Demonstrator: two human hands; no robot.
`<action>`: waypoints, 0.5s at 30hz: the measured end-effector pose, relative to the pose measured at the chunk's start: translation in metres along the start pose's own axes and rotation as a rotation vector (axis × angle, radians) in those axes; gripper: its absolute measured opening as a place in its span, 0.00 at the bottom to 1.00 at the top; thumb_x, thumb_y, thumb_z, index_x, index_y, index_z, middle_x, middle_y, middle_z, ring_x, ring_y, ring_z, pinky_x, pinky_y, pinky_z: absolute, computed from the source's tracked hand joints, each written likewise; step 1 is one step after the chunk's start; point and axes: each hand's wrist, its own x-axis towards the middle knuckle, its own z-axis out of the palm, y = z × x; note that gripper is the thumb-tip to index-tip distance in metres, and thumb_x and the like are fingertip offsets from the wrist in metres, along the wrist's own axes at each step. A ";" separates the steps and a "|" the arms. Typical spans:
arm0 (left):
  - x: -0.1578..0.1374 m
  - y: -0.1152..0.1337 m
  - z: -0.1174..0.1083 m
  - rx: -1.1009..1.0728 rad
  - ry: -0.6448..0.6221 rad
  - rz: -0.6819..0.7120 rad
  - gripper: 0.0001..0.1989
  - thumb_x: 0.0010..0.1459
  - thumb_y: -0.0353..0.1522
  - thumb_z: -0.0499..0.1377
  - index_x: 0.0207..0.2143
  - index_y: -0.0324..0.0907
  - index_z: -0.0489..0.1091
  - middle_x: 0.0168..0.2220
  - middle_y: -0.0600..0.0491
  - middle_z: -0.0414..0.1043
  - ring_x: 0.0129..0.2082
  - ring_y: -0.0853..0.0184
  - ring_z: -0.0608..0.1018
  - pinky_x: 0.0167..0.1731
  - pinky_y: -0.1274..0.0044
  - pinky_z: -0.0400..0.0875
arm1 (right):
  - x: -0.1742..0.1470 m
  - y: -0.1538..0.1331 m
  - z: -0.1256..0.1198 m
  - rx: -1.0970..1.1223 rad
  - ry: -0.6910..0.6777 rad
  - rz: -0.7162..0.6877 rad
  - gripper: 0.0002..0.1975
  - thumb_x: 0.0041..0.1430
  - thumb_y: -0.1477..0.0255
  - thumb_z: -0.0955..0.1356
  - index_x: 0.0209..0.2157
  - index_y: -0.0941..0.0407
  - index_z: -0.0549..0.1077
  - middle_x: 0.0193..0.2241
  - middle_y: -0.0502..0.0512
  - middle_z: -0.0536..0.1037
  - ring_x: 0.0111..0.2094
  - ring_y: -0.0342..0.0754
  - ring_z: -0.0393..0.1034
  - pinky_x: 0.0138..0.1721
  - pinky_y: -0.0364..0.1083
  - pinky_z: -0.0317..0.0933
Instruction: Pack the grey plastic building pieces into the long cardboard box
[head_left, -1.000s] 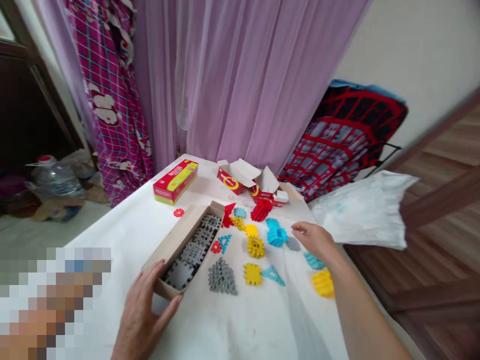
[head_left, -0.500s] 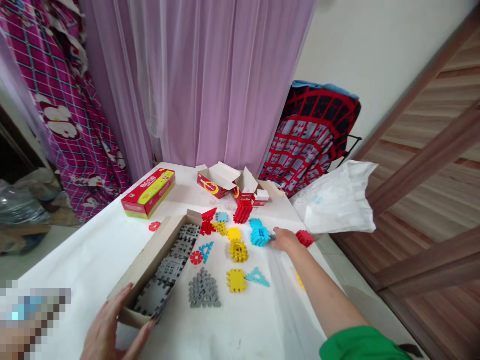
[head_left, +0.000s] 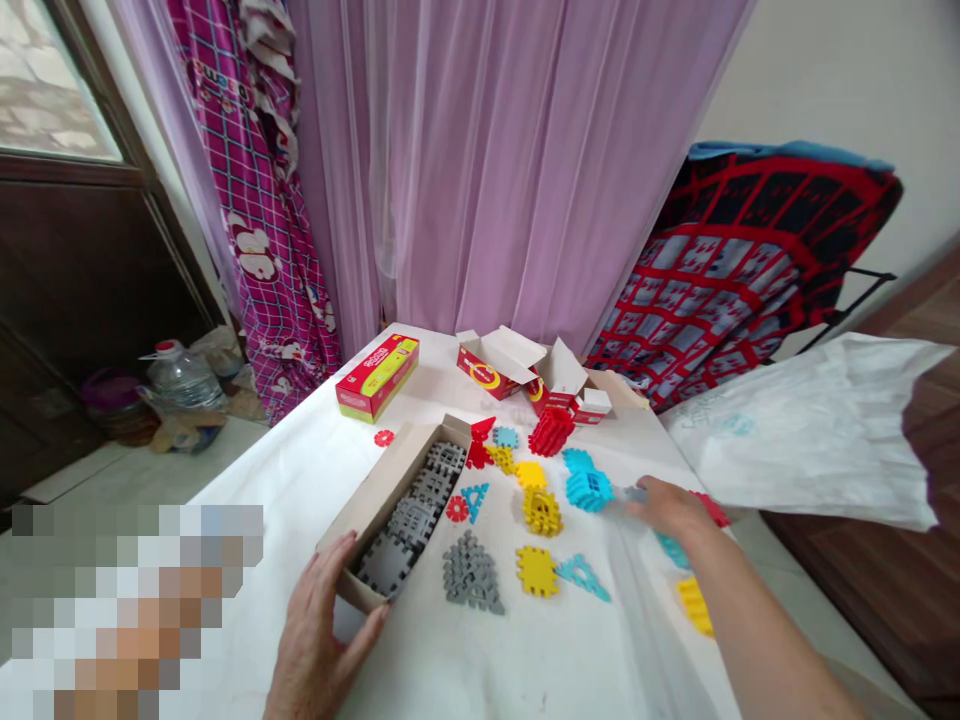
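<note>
Cardboard box (head_left: 381,478), gray tiles (head_left: 412,520) inside, left hand (head_left: 321,618) holding it

Along the near side, the bench (head_left: 555,665) is bare between the left hand (head_left: 319,625) and the right forearm (head_left: 750,610). The left hand blocks the near end of the open carton (head_left: 386,475); left of it, a free strip runs back, broken by a small red disc (head_left: 384,438) before the closed box (head_left: 379,380). Rightward, a grey stack (head_left: 471,575) and yellow square (head_left: 537,571) leave a narrow gap. A white bag (head_left: 817,430) crowds the far right edge.
</note>
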 end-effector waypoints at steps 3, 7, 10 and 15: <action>0.000 0.002 -0.001 -0.006 -0.008 -0.021 0.33 0.59 0.42 0.58 0.65 0.48 0.53 0.58 0.42 0.70 0.57 0.50 0.73 0.53 0.55 0.71 | -0.024 -0.013 -0.028 0.062 0.085 0.019 0.24 0.58 0.64 0.66 0.54 0.58 0.72 0.49 0.69 0.78 0.49 0.60 0.73 0.44 0.51 0.63; 0.001 0.004 -0.003 -0.005 -0.017 -0.030 0.33 0.59 0.41 0.58 0.65 0.48 0.54 0.58 0.43 0.70 0.57 0.51 0.73 0.53 0.56 0.71 | -0.072 -0.077 -0.067 0.275 0.177 -0.334 0.27 0.54 0.66 0.68 0.57 0.53 0.70 0.50 0.60 0.77 0.45 0.54 0.74 0.44 0.48 0.63; 0.001 0.003 -0.003 -0.015 -0.014 -0.026 0.33 0.59 0.41 0.58 0.65 0.48 0.54 0.58 0.43 0.70 0.57 0.51 0.74 0.54 0.56 0.71 | -0.105 -0.139 -0.082 0.373 0.185 -0.636 0.26 0.53 0.67 0.68 0.55 0.53 0.71 0.48 0.58 0.77 0.44 0.53 0.72 0.45 0.49 0.62; 0.001 0.003 0.000 -0.037 -0.005 -0.025 0.34 0.59 0.42 0.59 0.65 0.47 0.53 0.58 0.42 0.70 0.56 0.50 0.74 0.54 0.54 0.70 | -0.130 -0.212 -0.081 0.334 0.117 -0.845 0.26 0.53 0.68 0.70 0.55 0.56 0.71 0.49 0.60 0.75 0.50 0.55 0.69 0.49 0.49 0.59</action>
